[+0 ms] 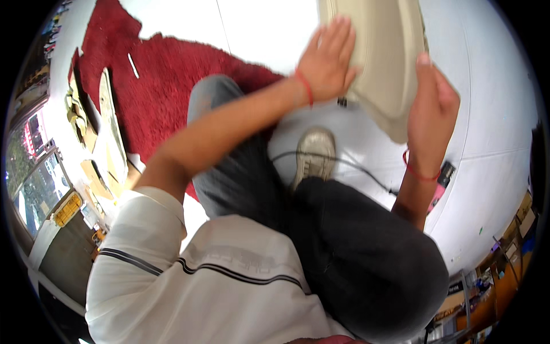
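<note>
With the beige padded panel ahead of you over the white floor, brace its right edge in your clamped right hand and, apparently smoothing it, press evenly with your flat left hand, fingers extended at its left edge.

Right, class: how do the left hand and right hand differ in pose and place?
The left hand is open, fingers extended; the right hand is curled. The left hand is at the left side of the beige panel; the right hand holds its right edge. Both wear a red wristband.
</note>
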The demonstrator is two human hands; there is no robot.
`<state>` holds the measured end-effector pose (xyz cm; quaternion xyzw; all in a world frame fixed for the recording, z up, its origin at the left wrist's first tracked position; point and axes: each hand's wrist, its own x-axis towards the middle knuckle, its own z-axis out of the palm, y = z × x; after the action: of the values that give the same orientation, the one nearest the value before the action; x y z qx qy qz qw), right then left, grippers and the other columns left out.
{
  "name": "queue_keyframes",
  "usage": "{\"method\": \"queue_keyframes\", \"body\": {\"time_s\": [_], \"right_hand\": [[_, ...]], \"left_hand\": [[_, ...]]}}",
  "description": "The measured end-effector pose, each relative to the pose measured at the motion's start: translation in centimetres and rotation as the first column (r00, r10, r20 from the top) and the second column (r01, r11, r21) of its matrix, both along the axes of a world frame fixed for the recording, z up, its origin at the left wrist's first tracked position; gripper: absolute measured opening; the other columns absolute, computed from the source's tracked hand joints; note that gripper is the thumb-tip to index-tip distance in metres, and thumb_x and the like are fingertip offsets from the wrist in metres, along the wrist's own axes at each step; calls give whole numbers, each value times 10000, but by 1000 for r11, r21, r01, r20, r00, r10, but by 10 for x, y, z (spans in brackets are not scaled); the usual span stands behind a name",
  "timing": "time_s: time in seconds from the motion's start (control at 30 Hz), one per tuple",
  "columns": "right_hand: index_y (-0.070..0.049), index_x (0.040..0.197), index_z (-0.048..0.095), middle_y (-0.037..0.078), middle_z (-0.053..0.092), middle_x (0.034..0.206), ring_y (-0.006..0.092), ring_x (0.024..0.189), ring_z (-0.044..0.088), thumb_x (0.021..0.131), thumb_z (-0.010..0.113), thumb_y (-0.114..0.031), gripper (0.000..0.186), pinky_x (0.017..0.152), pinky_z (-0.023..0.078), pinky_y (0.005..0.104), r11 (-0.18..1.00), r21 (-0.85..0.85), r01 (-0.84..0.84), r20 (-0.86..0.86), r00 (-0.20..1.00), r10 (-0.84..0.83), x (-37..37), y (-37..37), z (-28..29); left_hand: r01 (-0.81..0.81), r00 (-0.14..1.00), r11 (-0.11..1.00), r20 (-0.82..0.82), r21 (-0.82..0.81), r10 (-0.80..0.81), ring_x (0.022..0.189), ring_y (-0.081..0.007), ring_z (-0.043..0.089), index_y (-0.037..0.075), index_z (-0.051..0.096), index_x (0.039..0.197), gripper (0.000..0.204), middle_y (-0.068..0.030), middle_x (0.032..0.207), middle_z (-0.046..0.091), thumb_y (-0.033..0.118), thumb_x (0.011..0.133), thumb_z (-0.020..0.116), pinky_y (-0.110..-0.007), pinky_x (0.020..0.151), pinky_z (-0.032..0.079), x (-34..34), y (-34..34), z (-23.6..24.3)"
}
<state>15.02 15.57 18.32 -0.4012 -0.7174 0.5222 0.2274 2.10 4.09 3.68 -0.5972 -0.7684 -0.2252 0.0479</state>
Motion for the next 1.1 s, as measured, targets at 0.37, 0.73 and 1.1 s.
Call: {"method": "queue_keyframes", "body": {"time_s": [0.37,0.73,1.1], "right_hand": [[-6,735,460,-63,336,642,59,647,273,1102,498,-238,436,543,248,280,997,-78,-24,-27,999,22,6,4,-3],[-9,726,463,-62,377,648,66,648,308,1057,573,-311,462,566,288,287,990,-120,68,-36,997,-73,13,18,-16],[0,715,531,-72,390,634,54,630,323,1044,589,-299,449,570,294,267,973,-169,156,-52,985,-167,20,20,-25]], "left_hand": [[-251,963,964,76,-90,258,1222,-413,564,-127,513,1360,578,-291,1310,589,329,1005,505,-467,1071,447,-114,97,3],[-250,962,950,63,-185,265,1042,-416,658,-98,641,1139,512,-280,1102,684,380,987,536,-485,933,530,-126,114,18],[-239,971,964,-14,-115,239,1127,-464,648,-181,522,1322,668,-396,1352,546,400,995,569,-469,981,541,-103,104,7]]}}
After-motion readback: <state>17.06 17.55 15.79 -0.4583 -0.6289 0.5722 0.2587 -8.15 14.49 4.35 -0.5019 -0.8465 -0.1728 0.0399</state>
